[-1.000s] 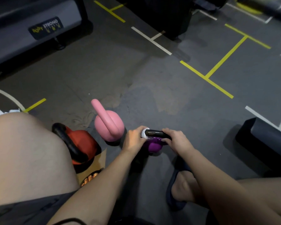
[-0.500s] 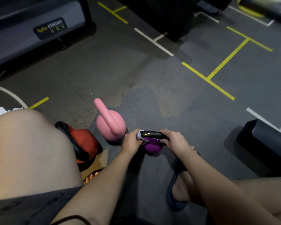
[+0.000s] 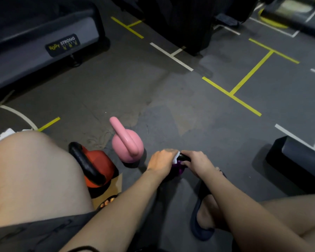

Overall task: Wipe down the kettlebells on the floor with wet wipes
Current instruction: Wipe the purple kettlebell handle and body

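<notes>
Both my hands on the purple kettlebell, one wipe at its handle.

I count three kettlebells standing on the floor (image 3: pixel 171 106): the purple kettlebell (image 3: pixel 179 169) right in front of me, the pink kettlebell (image 3: pixel 128 148) near it on the left, and the orange kettlebell (image 3: pixel 98 164) with a black handle beside my left knee. My left hand (image 3: pixel 162 160) curls over one white wet wipe (image 3: pixel 175 158) pressed to the purple one's black handle, and my right hand (image 3: pixel 196 160) grips that handle's other end, the two hands close together. Something white (image 3: pixel 6 133) lies behind my left knee; I cannot tell what it is.
</notes>
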### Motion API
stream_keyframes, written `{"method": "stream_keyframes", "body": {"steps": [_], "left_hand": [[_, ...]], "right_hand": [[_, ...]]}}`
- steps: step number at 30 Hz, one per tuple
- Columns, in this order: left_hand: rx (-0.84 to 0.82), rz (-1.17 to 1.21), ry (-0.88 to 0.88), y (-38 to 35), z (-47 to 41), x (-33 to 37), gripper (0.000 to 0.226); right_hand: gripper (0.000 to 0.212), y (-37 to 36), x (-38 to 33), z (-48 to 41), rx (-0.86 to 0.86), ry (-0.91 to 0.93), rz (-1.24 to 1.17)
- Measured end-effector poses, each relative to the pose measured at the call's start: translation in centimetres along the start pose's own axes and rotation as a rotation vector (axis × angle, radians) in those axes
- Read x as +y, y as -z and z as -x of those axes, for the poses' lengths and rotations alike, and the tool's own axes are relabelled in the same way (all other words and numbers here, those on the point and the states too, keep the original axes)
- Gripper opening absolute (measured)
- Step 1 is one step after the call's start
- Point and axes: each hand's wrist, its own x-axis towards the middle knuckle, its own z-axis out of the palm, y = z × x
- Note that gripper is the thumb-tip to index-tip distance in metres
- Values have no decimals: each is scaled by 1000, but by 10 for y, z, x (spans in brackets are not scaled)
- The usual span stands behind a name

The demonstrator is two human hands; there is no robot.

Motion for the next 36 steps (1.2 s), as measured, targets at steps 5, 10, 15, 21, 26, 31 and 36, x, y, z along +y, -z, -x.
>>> {"method": "stream_keyframes", "body": {"steps": [5, 10, 15, 21, 26, 31, 36], "left_hand": [[19, 178, 61, 18, 10, -8, 33], [259, 286, 97, 52, 14, -20, 15], [266, 178, 10, 112, 20, -17, 9], [93, -82, 39, 148, 42, -52, 29], [173, -5, 96, 154, 36, -68, 32], [323, -30, 221, 182, 23, -88, 19], [307, 2, 280, 187, 9, -98, 14]], "right_hand": [[24, 4, -11, -1, -80, -45, 83], [47, 4, -23, -4, -109, -51, 116], [53, 5, -37, -6, -140, -55, 250], [32, -8, -62, -7, -133, -58, 361], [34, -13, -70, -20, -105, -152, 268], [31, -6, -65, -40, -47, -340, 82], [31, 7, -79, -69, -12, -346, 82]]}}
